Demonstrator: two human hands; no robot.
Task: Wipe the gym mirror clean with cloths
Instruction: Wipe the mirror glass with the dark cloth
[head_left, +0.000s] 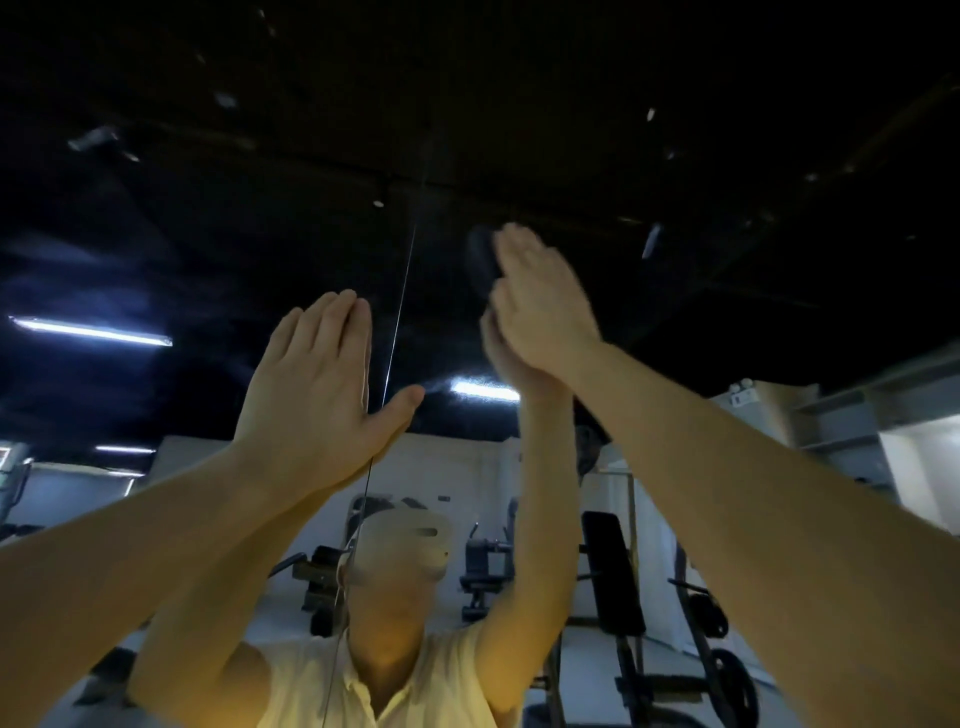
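Head view shows both arms raised to the mirror (727, 171). The right hand (545, 306), higher up and a little blurred, presses a dark cloth (479, 257) against the glass with straight fingers, and the cloth shows just left of its fingertips. The left hand (311, 384) lies lower, flat and open on the glass astride the vertical seam (402, 306), with no cloth visible under it, so the next stroke likely falls to the right hand.
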